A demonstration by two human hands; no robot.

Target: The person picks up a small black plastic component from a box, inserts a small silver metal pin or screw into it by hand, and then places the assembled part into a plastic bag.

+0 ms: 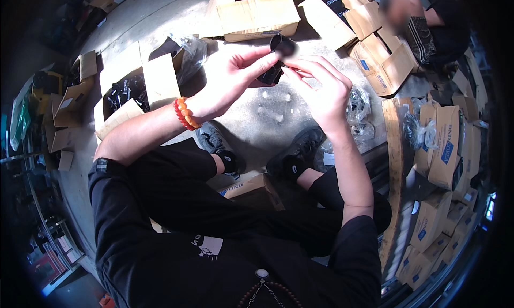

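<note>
My left hand (243, 70) is raised in front of me over the floor, its thumb and fingers closed round a black cylindrical part (277, 42). The part has an open round end at the top, and a darker lower section shows beneath the thumb. From the other side my right hand (326, 91) comes up to it, thumb and forefinger pinched together against its lower side. Whatever those fingertips hold is too small to make out. On the floor below the hands lie several small clear plastic pieces (272, 114).
An open cardboard box (160, 88) of small black parts stands at left, beside a clear plastic bag (191, 56). Further open boxes (257, 20) stand ahead. A wooden beam (393, 174) and stacked cartons (444, 142) are at right. Another person (447, 32) crouches far right.
</note>
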